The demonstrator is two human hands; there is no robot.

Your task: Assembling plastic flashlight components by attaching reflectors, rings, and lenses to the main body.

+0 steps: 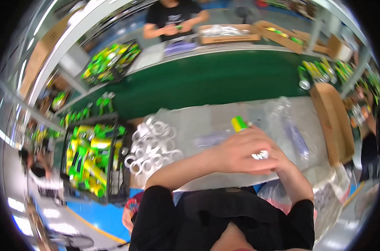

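Note:
In front of my body, my two hands overlap above the work surface. My left hand (pixel 240 151) lies across the right with its fingers curled. My right hand (pixel 278 158) is largely covered by it. Both close around a green-and-yellow cylinder (pixel 239 123), whose coloured end sticks out past the far side of the hands. A white, shiny piece (pixel 261 155) shows between the fingers; whether it belongs to the cylinder I cannot tell. Left of my forearm lies a pile of white rings (pixel 154 144).
A black crate (pixel 114 167) of green-and-yellow pieces stands at the left. Clear plastic bags (pixel 296 138) and a cardboard tray (pixel 333 121) lie to the right. Beyond runs a green belt (pixel 206 79), with several cylinders (pixel 317 72) at its right. A co-worker (pixel 173 21) works across it.

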